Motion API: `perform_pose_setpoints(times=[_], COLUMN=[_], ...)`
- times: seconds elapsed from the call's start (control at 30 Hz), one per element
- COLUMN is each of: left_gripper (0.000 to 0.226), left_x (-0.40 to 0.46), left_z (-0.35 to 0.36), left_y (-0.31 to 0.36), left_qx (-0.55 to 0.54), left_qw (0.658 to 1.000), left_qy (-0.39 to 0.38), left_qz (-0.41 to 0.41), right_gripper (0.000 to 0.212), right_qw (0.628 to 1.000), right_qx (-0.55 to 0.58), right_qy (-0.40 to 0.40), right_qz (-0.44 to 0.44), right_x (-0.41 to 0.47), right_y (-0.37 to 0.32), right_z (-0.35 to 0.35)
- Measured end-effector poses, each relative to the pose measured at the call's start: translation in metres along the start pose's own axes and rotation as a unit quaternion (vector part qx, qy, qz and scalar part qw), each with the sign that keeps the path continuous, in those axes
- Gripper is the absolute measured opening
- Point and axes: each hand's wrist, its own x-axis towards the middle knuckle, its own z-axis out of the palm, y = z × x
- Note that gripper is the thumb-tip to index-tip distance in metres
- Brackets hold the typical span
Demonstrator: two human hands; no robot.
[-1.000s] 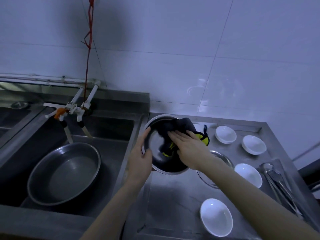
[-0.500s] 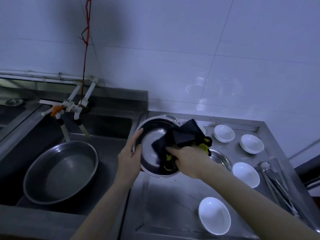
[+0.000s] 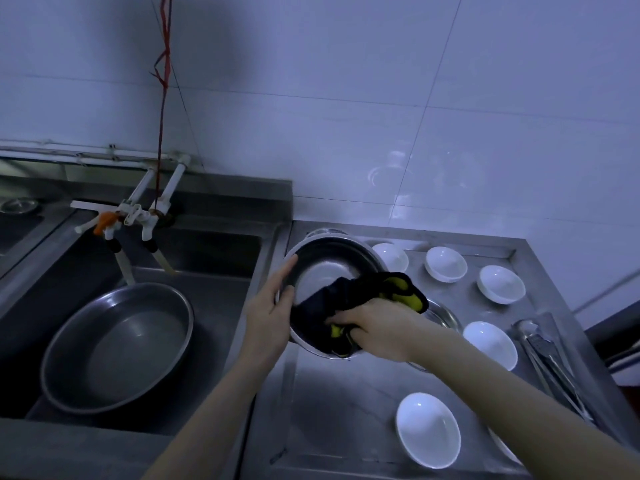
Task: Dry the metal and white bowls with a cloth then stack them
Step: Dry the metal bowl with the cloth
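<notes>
A person wipes a metal bowl [image 3: 325, 271] with a dark cloth [image 3: 349, 299] above the left edge of a steel counter [image 3: 332, 410].

A large steel basin [image 3: 117, 344] sits in the sink [image 3: 207, 247] beside the counter. The tilted bowl is steadied at its left rim by the left hand [image 3: 268, 313], thumb hooked inside, while the right hand [image 3: 377, 323] clenches the black-and-yellow cloth inside it. Five white bowls [image 3: 427, 429] lie unstacked toward the counter's right edge, with metal tongs [image 3: 545, 355] at that edge.
</notes>
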Motion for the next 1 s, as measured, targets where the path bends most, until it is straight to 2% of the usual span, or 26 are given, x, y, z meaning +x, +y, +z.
perform_pose_setpoints(times=[0.1, 0.2, 0.33, 0.37, 0.43, 0.47, 0.5, 0.57, 0.63, 0.67, 0.7, 0.77, 0.8, 0.83, 0.9, 0.93, 1.0], left_gripper=[0.054, 0.056, 0.053, 0.053, 0.054, 0.054, 0.054, 0.055, 0.056, 0.057, 0.057, 0.057, 0.057, 0.058, 0.059, 0.059, 0.056], left_x=[0.001, -0.001, 0.01, 0.012, 0.012, 0.012, 0.011, 0.012, 0.011, 0.01, 0.009, 0.008, 0.006, 0.005, 0.001, 0.0, -0.001], left_z=[0.006, 0.017, 0.017, 0.016, 0.013, 0.011, 0.01, 0.009, 0.012, 0.013, 0.015, 0.016, 0.017, 0.018, 0.019, 0.02, 0.023], left_y=[-0.003, -0.003, -0.001, 0.0, 0.002, 0.002, 0.003, 0.005, 0.007, 0.006, 0.005, 0.003, 0.002, 0.001, 0.002, 0.003, 0.002], left_qx=[-0.003, -0.035, -0.03, -0.018, 0.003, 0.01, 0.014, 0.016, 0.02, 0.021, 0.015, 0.009, 0.012, 0.017, 0.034, 0.042, 0.047], left_qw=[1.0, 0.999, 0.999, 1.0, 1.0, 1.0, 1.0, 1.0, 1.0, 1.0, 1.0, 1.0, 0.999, 0.999, 0.998, 0.998, 0.998], left_qy=[-0.026, -0.023, 0.02, 0.02, 0.007, 0.003, 0.0, -0.004, -0.014, -0.018, -0.021, -0.028, -0.033, -0.037, -0.041, -0.035, -0.001], left_qz=[-0.007, -0.015, -0.007, 0.003, 0.015, 0.016, 0.017, 0.01, 0.0, -0.004, -0.008, -0.009, -0.007, -0.002, 0.024, 0.039, 0.049], right_gripper=[0.059, 0.06, 0.058, 0.054, 0.04, 0.033, 0.036, 0.065, 0.083, 0.084, 0.076, 0.048, 0.049, 0.059, 0.078, 0.08, 0.07], right_qw=[0.995, 0.994, 0.997, 0.996, 0.999, 1.0, 0.998, 0.991, 0.986, 0.98, 0.963, 0.913, 0.896, 0.887, 0.882, 0.883, 0.892], right_qx=[-0.084, -0.068, 0.076, 0.082, 0.027, -0.014, -0.046, -0.103, -0.054, 0.015, 0.086, 0.12, 0.116, 0.122, 0.146, 0.162, 0.193], right_qy=[0.048, 0.088, 0.001, -0.017, -0.023, -0.005, 0.023, 0.08, 0.153, 0.197, 0.255, 0.388, 0.428, 0.441, 0.427, 0.404, 0.328], right_qz=[0.004, 0.001, -0.032, -0.018, 0.013, 0.028, 0.038, 0.042, 0.029, 0.029, 0.024, 0.022, 0.039, 0.065, 0.137, 0.176, 0.244], right_x=[0.009, 0.024, 0.02, 0.014, 0.002, -0.004, -0.01, -0.018, -0.017, -0.015, -0.011, -0.001, 0.004, 0.009, 0.014, 0.016, 0.02], right_y=[0.007, 0.001, -0.009, -0.004, 0.007, 0.013, 0.02, 0.033, 0.039, 0.04, 0.041, 0.044, 0.044, 0.044, 0.042, 0.041, 0.039], right_z=[0.004, -0.002, 0.003, 0.003, -0.001, -0.004, -0.006, -0.004, -0.001, 0.0, 0.0, 0.002, 0.002, 0.002, -0.004, -0.008, -0.011])
